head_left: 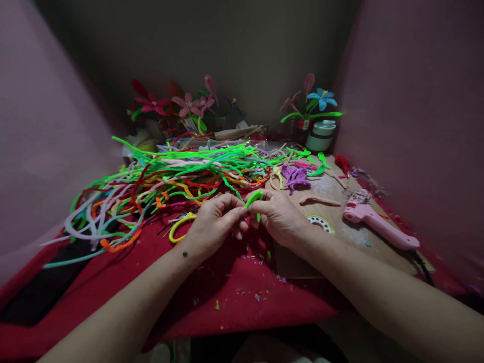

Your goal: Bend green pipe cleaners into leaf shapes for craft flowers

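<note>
Both my hands meet at the centre over a red cloth (242,287). My left hand (212,224) and my right hand (278,217) pinch a short, bent bright green pipe cleaner (253,197) between their fingertips; it arches up between the two hands and a short end hangs below my right fingers. Just behind them lies a big loose heap of pipe cleaners (170,176) in green, red, orange, white and pink. A yellow loop (177,227) lies by my left hand.
A pink glue gun (378,222) lies on a brown board (340,201) at the right, with a purple pipe-cleaner shape (295,176) and green leaf pieces. Finished pipe-cleaner flowers (189,103) and a blue flower (320,98) stand at the back. A white jar (320,135) stands below it.
</note>
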Available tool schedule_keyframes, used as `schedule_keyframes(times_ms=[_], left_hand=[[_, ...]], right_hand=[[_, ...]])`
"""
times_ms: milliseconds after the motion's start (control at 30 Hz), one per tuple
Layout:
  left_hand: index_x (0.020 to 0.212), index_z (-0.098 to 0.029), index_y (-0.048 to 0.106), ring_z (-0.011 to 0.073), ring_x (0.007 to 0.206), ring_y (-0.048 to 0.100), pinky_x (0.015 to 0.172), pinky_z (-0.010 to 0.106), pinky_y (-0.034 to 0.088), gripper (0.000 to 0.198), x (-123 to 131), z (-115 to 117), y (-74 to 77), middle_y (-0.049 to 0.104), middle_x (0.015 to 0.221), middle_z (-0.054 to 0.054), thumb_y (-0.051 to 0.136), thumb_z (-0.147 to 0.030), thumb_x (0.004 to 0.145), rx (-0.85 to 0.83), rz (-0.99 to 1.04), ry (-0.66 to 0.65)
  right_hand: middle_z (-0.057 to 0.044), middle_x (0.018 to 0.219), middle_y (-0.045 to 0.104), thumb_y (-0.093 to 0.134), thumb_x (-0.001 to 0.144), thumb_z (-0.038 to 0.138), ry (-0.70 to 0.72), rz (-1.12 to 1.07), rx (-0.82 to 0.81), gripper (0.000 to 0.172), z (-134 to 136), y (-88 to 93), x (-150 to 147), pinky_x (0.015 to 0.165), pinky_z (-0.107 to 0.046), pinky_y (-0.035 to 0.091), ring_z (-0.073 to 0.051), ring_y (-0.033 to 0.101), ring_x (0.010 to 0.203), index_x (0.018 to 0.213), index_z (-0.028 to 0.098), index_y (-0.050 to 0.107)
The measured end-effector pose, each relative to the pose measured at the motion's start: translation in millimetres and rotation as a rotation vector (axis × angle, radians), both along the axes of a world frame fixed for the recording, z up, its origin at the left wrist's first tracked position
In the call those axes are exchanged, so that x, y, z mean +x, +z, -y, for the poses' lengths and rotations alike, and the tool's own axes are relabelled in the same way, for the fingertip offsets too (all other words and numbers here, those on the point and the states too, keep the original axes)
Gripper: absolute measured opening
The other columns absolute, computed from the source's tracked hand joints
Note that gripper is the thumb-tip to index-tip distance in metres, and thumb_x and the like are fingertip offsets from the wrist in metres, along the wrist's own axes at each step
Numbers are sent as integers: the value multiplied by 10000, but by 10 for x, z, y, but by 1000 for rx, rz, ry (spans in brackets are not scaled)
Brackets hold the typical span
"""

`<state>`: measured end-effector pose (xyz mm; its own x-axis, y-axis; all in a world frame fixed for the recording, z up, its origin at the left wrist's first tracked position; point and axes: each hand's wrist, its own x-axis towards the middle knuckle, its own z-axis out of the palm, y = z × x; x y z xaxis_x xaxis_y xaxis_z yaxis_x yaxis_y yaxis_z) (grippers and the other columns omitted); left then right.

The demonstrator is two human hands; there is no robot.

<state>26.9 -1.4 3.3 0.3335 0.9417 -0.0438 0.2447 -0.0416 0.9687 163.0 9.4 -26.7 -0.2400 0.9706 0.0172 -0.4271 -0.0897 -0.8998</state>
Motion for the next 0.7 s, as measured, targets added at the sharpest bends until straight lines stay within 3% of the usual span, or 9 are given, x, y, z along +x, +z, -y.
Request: schedule_keyframes(times_ms=[267,367,533,700], left_hand=[[665,-156,482,76,382,500,397,196,431,91,23,-10,-100,534,496,-51,530,-192,733,-47,-75,-37],[659,-155,486,82,375,509,405,199,433,84,34,-17,-80,545,481,-49,539,-185,717,-66,-64,-9],[710,-152,524,80,384,495,401,186,399,126,-62,-88,-28,556,480,-43,571,-268,730,-7,33,108],[701,-143,545,74,383,467,401,188,385,131,-147,-145,11,548,479,-36,558,-270,734,25,49,136]], right_hand=[[50,446,485,501,533,82,8,303,3,91,61,92,15,353,-185,251,-57,386,371,547,168,525],[51,454,493,520,545,89,-14,324,9,85,67,134,14,383,-185,283,-66,417,399,571,170,523],[12,639,583,599,620,185,-7,280,7,75,40,164,46,510,-218,378,-85,495,533,683,145,591],[41,539,519,621,673,248,39,442,50,117,58,178,68,423,-204,319,-51,402,426,655,132,613]])
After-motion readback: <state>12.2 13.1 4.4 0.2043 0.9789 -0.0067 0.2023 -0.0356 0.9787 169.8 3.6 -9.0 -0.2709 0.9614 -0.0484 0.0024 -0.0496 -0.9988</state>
